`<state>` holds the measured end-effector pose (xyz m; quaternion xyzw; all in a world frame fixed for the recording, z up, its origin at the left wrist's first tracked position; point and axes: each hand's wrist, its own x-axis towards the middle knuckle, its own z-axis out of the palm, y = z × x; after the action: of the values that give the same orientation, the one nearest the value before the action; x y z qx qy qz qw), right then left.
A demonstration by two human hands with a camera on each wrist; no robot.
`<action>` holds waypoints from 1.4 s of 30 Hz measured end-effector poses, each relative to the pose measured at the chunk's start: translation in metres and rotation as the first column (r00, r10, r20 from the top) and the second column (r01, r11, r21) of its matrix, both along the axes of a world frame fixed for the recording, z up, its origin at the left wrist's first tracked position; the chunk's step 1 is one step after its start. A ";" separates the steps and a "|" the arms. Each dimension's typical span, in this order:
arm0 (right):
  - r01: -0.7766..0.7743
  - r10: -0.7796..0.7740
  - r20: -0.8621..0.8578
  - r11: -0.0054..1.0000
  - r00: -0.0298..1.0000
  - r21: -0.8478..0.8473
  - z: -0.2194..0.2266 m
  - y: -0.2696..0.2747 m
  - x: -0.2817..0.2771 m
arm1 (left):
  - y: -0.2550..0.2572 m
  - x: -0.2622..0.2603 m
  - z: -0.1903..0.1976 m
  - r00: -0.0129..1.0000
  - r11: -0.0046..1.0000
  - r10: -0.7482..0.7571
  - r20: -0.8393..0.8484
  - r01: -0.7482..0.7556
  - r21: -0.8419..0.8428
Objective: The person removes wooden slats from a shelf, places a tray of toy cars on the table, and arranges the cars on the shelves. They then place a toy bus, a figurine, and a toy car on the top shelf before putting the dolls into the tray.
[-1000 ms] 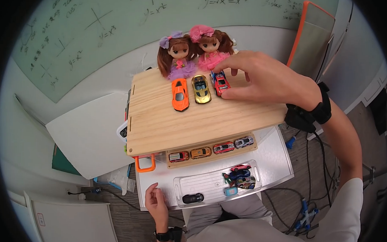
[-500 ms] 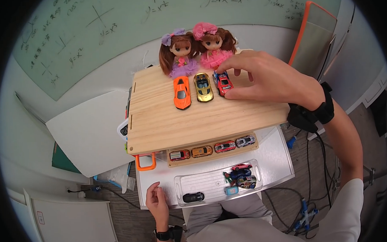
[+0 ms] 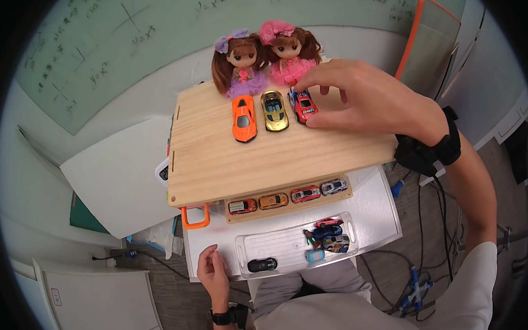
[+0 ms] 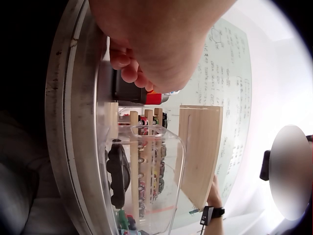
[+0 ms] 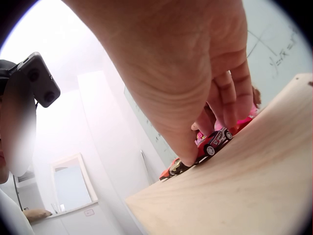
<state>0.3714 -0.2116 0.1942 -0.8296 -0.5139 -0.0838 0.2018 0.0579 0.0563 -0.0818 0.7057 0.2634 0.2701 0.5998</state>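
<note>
One right hand (image 3: 373, 100) astride red car (image 3: 305, 106)

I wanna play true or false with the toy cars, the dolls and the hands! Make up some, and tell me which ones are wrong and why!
1. An orange car, a gold car and a red and blue car are in a row on the wooden board. True.
2. The right hand is touching the red and blue car. True.
3. The orange car is in the middle of that row. False: the gold car is in the middle.
4. The doll on the right wears a purple dress. False: its dress is pink.
5. A black car is in the clear tray. True.
6. The left hand is holding the black car. False: it holds nothing.
</note>
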 end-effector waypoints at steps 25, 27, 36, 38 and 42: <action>-0.148 0.116 -0.093 0.820 0.989 -0.553 -0.142 -0.049 -0.127 | 0.000 0.001 0.000 0.997 0.998 -0.042 -0.063 0.044 0.035; -0.159 0.120 -0.109 0.835 0.987 -0.527 -0.150 -0.046 -0.130 | 0.000 0.001 0.000 0.997 0.998 -0.041 -0.067 0.044 0.044; -0.157 0.089 -0.184 0.903 0.979 -0.399 -0.146 -0.045 -0.131 | -0.002 0.003 0.002 0.997 0.998 -0.024 -0.068 0.028 0.052; -0.126 0.051 -0.212 0.925 0.976 -0.359 -0.142 -0.051 -0.130 | -0.003 0.004 0.001 0.998 0.998 -0.030 -0.064 0.033 0.060; 0.005 -0.073 -0.228 0.959 0.971 -0.283 -0.133 -0.070 -0.124 | -0.002 0.003 0.000 0.997 0.998 -0.033 -0.066 0.037 0.058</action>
<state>0.2471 -0.2814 0.0612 -0.8638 -0.4764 0.0850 0.1405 0.0609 0.0547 -0.0818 0.7359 0.2622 0.2442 0.5746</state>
